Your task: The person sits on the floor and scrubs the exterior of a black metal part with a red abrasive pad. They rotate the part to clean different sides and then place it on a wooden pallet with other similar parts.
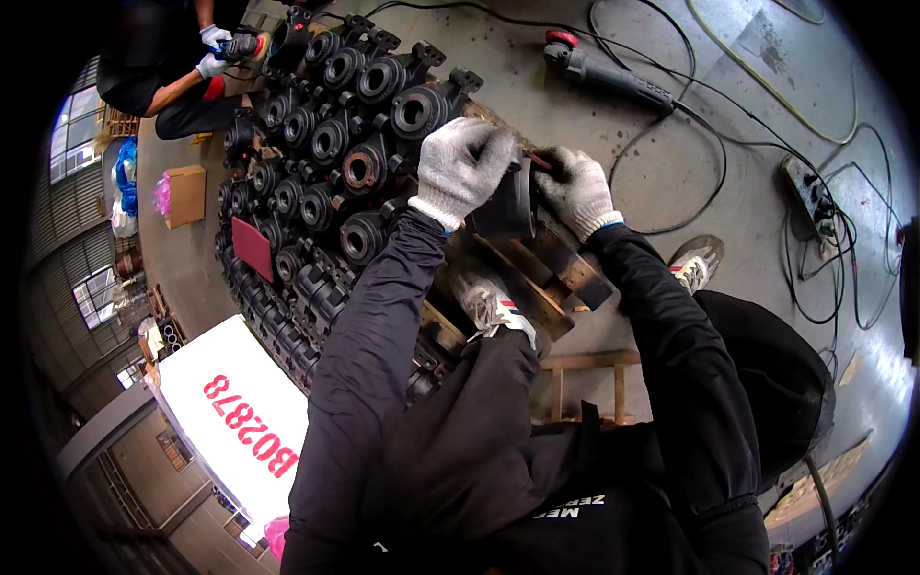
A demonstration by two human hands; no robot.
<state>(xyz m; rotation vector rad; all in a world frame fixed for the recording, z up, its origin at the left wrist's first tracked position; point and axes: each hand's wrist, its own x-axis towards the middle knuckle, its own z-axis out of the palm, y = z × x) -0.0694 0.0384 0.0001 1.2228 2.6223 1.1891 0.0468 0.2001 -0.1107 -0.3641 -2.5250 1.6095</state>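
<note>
My left hand (465,168), in a white glove with grey smudges, is closed at the upper edge of a black cylindrical metal casting (510,206). Its fingertips are hidden behind the glove. On the casting's other side is my right hand (575,187), also gloved, with its fingers curled in a pinch. A thin reddish-brown piece (540,162) shows at those fingertips, too small to name surely. The casting sits above wooden blocks (565,264), between my two hands. Left of it stand rows of similar black ring-ended castings (331,139), one with a rusty-brown face (360,171).
An angle grinder (613,81) with a red disc lies on the floor, cables looping around it. A power strip (810,196) is at right. A dark red sheet (252,251) rests on the castings. At upper left, a co-worker's gloved hands (215,53) hold a power tool.
</note>
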